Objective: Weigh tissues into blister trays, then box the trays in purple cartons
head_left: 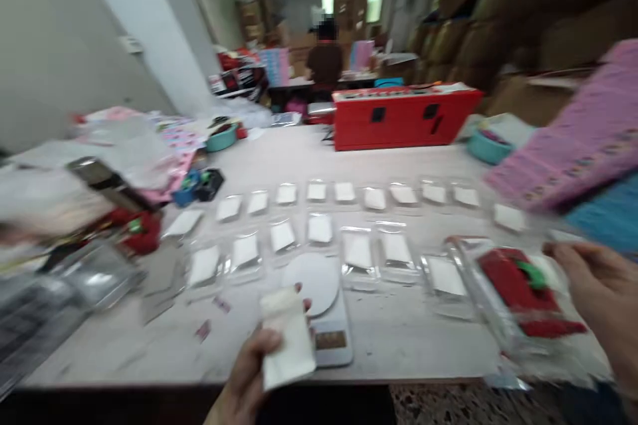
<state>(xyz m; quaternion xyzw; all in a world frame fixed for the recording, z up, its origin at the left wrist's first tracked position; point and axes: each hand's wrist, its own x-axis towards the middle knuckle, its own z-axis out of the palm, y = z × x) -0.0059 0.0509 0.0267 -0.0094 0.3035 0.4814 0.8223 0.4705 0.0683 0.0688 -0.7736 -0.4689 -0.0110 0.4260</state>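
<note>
My left hand (252, 358) is closed around a small white rectangular block, perhaps a stack of cards (286, 339), held over the near part of a white digital scale (336, 319). The scale's round plate (314, 282) shows behind the block. At the right edge, my right hand (593, 279) is blurred, its fingers pinched together beside a clear plastic bag (543, 345). Red material (508, 279) and a green scoop-like piece (532, 275) lie in or on that bag. What the right fingers grip cannot be made out.
Two rows of clear plastic trays with white pieces (357, 252) cross the table. A red box (403, 119) and teal bowls (222, 138) stand behind. Clear packaging (100, 272) and grey cards (162, 279) lie left, pink sheets (573, 133) right. Another person (325, 63) sits far back.
</note>
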